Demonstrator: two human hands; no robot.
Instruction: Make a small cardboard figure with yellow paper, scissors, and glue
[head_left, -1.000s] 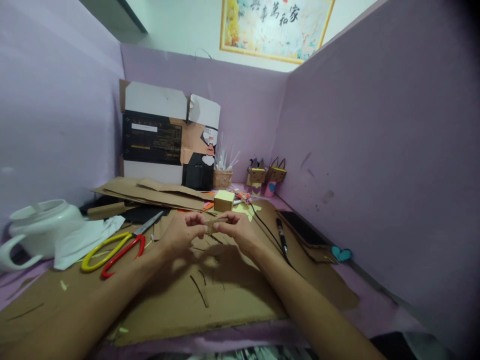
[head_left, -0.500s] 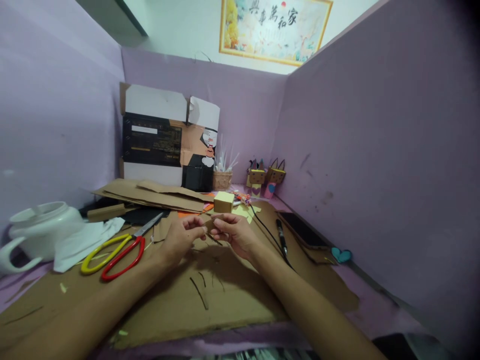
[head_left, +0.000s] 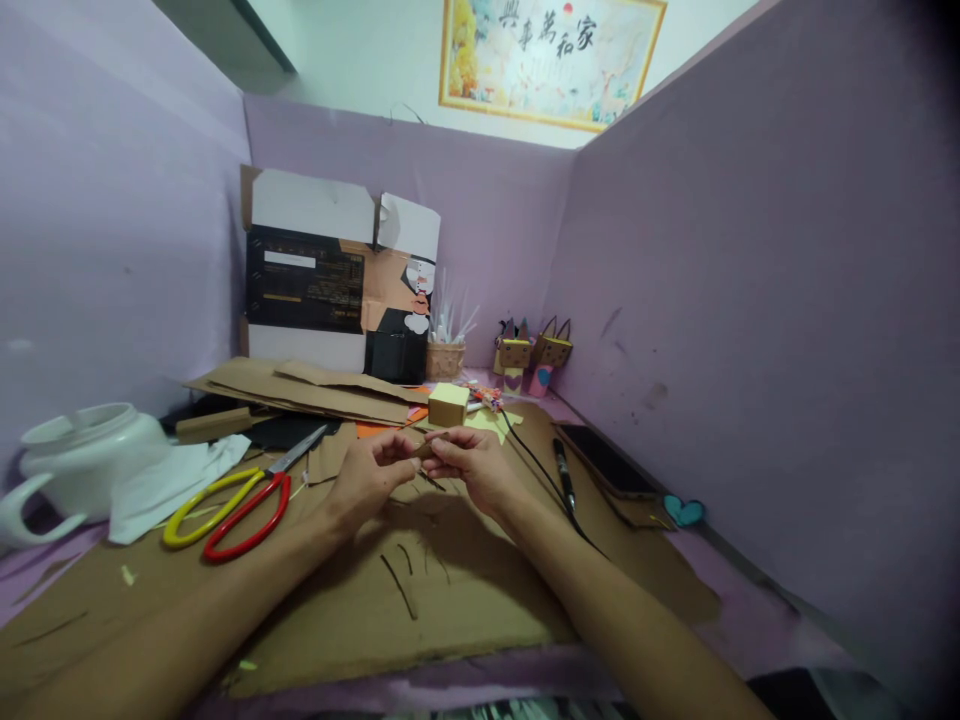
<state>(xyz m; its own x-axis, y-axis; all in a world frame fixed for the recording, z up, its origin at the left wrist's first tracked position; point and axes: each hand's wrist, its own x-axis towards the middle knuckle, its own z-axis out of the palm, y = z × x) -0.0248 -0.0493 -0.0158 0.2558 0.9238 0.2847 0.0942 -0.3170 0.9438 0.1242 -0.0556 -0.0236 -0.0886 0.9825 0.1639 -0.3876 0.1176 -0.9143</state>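
Note:
A small piece of brown cardboard [head_left: 425,451] is held up between my two hands, over the big cardboard sheet [head_left: 480,600]. My right hand [head_left: 476,468] pinches its right side between thumb and fingers. My left hand [head_left: 369,478] is closed at its left edge, thumb below and fingertips above. Fingers partly hide the piece. Just behind the hands stands a small cardboard box with a pale yellow top [head_left: 448,404]. Thin dark strips [head_left: 397,585] lie on the sheet below. Left of my left hand, scissors [head_left: 238,510] with one yellow and one red handle lie partly open.
A white teapot [head_left: 94,460] stands at the left by a white cloth [head_left: 176,485]. Flat cardboard pieces [head_left: 315,390] are stacked behind. A pen [head_left: 564,473], a black cable [head_left: 536,462] and a phone [head_left: 607,460] lie at the right. Cardboard figures [head_left: 514,360] stand at the back.
The cardboard piece has tilted and shows a narrower side. My left fingers have shifted slightly around its edge. Both hands stay in nearly the same place.

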